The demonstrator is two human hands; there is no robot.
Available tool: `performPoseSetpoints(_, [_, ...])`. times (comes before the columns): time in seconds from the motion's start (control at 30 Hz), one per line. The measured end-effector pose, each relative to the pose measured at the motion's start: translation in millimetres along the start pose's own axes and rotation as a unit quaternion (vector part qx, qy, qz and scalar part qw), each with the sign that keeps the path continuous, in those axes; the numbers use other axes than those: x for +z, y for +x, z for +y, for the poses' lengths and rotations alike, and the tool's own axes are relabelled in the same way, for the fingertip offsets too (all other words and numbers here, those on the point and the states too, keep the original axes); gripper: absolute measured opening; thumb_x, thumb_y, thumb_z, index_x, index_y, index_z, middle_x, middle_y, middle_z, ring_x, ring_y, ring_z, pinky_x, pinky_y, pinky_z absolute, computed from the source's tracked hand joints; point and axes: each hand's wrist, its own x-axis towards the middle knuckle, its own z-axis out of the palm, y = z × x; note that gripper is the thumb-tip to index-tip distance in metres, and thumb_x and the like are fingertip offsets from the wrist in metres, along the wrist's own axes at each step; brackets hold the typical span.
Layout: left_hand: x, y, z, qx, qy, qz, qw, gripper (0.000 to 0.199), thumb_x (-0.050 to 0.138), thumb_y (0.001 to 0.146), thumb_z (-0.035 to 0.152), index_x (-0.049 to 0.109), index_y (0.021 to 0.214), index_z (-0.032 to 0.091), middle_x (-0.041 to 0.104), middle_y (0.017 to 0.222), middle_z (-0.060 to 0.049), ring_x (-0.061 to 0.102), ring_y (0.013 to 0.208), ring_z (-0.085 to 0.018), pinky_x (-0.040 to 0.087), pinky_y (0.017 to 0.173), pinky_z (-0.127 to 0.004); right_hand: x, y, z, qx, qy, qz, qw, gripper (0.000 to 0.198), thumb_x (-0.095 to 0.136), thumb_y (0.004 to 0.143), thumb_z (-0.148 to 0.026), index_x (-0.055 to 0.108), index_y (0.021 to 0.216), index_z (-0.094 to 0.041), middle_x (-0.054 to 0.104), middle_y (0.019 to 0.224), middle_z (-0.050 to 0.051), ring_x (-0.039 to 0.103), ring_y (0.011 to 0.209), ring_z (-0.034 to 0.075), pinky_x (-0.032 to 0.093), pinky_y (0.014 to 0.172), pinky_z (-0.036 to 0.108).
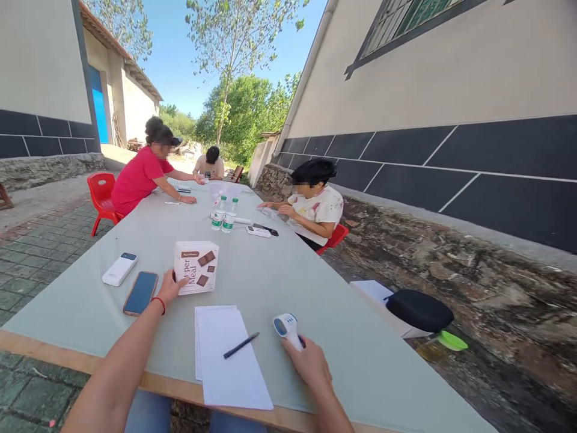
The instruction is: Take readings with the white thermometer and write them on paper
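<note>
My left hand (170, 287) is closed on the left edge of a white box (202, 264) printed with brown chocolate squares and the word "Meal". In my right hand (311, 361) is a white and blue infrared thermometer (286, 328), gripped by its handle close to the tabletop. Between my forearms lie white paper sheets (232, 367) with a black pen (241, 346) slanting across them. A smartphone (140, 293) rests left of my left hand, beside a white power bank (119, 269).
Two water bottles (224, 214) stand mid-table (252, 270), near another white device (258, 231) and a dark phone (265, 229). People sit along the left side (139, 180), far end (210, 163) and right side (318, 207). A black case (420, 310) is beyond the right edge.
</note>
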Motion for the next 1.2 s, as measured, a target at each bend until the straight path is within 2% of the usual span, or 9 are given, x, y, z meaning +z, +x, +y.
performPoseSetpoints(0.07, [0.0,-9.4,1.4,-0.025,-0.037,0.018,0.999,0.062,0.065,0.077,0.059,0.053,0.116,0.013,0.066,0.116,-0.017,0.065,0.104,-0.026,0.052,0.088,-0.040,0.5,-9.1,-18.4,0.009,0.148,0.056,0.987,0.052,0.062,0.063,-0.055,0.063,0.098,-0.016,0.069,0.095,0.016,0.064,0.091,0.032,0.049,0.073,0.039])
performPoseSetpoints(0.13, [1.2,-24.1,3.6,-0.054,-0.088,0.029,0.994,0.062,0.058,0.081,0.062,0.052,0.119,0.013,0.066,0.117,-0.018,0.067,0.102,-0.026,0.053,0.085,-0.039,-1.6,-28.1,-45.5,0.010,0.301,0.069,0.951,0.059,0.064,0.058,-0.061,0.059,0.099,-0.018,0.068,0.086,0.008,0.063,0.078,0.026,0.048,0.066,0.035])
performPoseSetpoints(0.17, [2.1,-33.2,5.1,-0.070,-0.124,0.031,0.989,0.063,0.060,0.080,0.062,0.053,0.119,0.013,0.066,0.117,-0.018,0.067,0.101,-0.026,0.053,0.085,-0.038,-3.6,-40.4,-61.2,0.005,0.367,0.047,0.929,0.058,0.066,0.058,-0.062,0.057,0.095,-0.019,0.066,0.075,0.004,0.061,0.069,0.023,0.046,0.061,0.032])
performPoseSetpoints(0.23, [4.2,-53.0,8.7,-0.101,-0.210,0.030,0.972,0.064,0.069,0.074,0.059,0.056,0.117,0.013,0.068,0.114,-0.016,0.067,0.101,-0.027,0.052,0.087,-0.039,-8.3,-67.5,-94.0,-0.032,0.452,-0.052,0.890,0.047,0.066,0.062,-0.062,0.057,0.083,-0.020,0.059,0.059,-0.001,0.053,0.057,0.017,0.041,0.054,0.028])
performPoseSetpoints(0.3, [5.3,-71.5,12.4,-0.113,-0.256,0.026,0.960,0.064,0.073,0.071,0.056,0.059,0.116,0.013,0.069,0.112,-0.015,0.066,0.101,-0.028,0.050,0.089,-0.040,-11.8,-93.5,-124.9,-0.071,0.497,-0.121,0.857,0.040,0.066,0.067,-0.057,0.058,0.074,-0.019,0.057,0.056,-0.001,0.048,0.054,0.014,0.037,0.053,0.026])
performPoseSetpoints(0.4, [4.1,-89.2,16.0,-0.077,-0.211,0.021,0.974,0.061,0.073,0.071,0.055,0.061,0.116,0.015,0.068,0.116,-0.014,0.063,0.107,-0.028,0.048,0.093,-0.039,-9.4,-122.6,-160.6,-0.092,0.518,-0.201,0.826,0.035,0.068,0.069,-0.052,0.057,0.067,-0.019,0.055,0.053,-0.002,0.044,0.051,0.012,0.034,0.051,0.025])
performPoseSetpoints(0.5, [1.2,-93.7,17.4,-0.023,-0.141,0.003,0.990,0.059,0.072,0.072,0.054,0.063,0.116,0.016,0.068,0.117,-0.011,0.062,0.109,-0.028,0.047,0.094,-0.037,2.8,-136.5,-182.1,-0.084,0.540,-0.236,0.804,0.034,0.066,0.070,-0.051,0.055,0.064,-0.020,0.053,0.050,-0.003,0.042,0.049,0.011,0.032,0.050,0.025])
performPoseSetpoints(0.73, [-1.3,-89.4,20.1,-0.016,-0.109,-0.034,0.993,0.061,0.063,0.079,0.059,0.061,0.121,0.016,0.069,0.115,-0.011,0.064,0.101,-0.026,0.051,0.085,-0.035,26.6,-139.8,-198.4,-0.032,0.567,-0.229,0.790,0.033,0.065,0.069,-0.050,0.051,0.065,-0.021,0.052,0.049,-0.005,0.043,0.046,0.011,0.034,0.050,0.025])
performPoseSetpoints(1.2, [-3.0,-86.8,21.0,-0.002,-0.049,-0.036,0.998,0.061,0.059,0.081,0.060,0.058,0.123,0.016,0.068,0.115,-0.011,0.064,0.096,-0.025,0.051,0.080,-0.034,19.5,-140.9,-204.8,-0.023,0.530,-0.215,0.820,0.025,0.059,0.074,-0.043,0.050,0.064,-0.022,0.051,0.047,-0.005,0.044,0.046,0.011,0.035,0.050,0.025])
